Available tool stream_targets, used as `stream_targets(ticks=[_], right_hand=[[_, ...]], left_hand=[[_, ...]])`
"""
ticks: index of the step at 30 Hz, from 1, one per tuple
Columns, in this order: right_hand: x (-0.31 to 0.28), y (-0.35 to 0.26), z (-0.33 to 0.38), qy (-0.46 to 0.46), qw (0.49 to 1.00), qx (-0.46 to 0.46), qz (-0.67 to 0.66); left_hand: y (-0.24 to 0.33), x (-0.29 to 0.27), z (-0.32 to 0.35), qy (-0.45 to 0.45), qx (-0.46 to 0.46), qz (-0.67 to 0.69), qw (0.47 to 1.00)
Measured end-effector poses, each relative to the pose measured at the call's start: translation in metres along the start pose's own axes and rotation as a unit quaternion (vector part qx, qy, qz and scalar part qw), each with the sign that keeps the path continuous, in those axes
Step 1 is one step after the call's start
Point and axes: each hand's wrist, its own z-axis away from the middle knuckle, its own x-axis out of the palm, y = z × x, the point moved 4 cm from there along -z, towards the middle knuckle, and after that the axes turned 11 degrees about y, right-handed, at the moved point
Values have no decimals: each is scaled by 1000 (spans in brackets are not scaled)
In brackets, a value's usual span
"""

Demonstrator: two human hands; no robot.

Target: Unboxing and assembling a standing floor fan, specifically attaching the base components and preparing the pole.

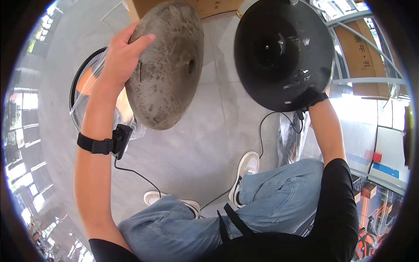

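A mottled grey-brown rounded disc [168, 83] is held up on the left, tilted, with a small dark hole in its face. My left hand [124, 54] grips its upper left edge, thumb on the face and the other fingers mostly out of sight behind the rim. To the right hangs a glossy black round dish-like disc [273, 76] with a ringed centre and a small bright dot in it. My right forearm [325, 129] reaches its lower right edge. That hand lies behind the black disc, holding it up, its fingers hidden.
A round black-rimmed basket-like container [75, 83] with orange and clear wrapping stands at the left. Cardboard boxes [222, 6] lie at the far side. A metal rack [371, 81] with another carton is at the right. Thin black cables [135, 177] trail from my wrists.
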Motion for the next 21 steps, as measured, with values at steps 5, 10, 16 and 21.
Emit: stream_targets(ticks=[5,10,16,21], right_hand=[[-22,-3,-7,40,995,30,-83],[-22,5,-10,48,991,55,-112],[-24,15,-1,49,989,76,-121],[-15,26,13,41,987,93,-123]], left_hand=[[-4,-4,-1,-3,3,8,1000],[-7,-9,-2,3,-10,-6,1000],[-4,-11,-1,6,-16,-40,999],[-9,-19,0,22,-30,-1,999]])
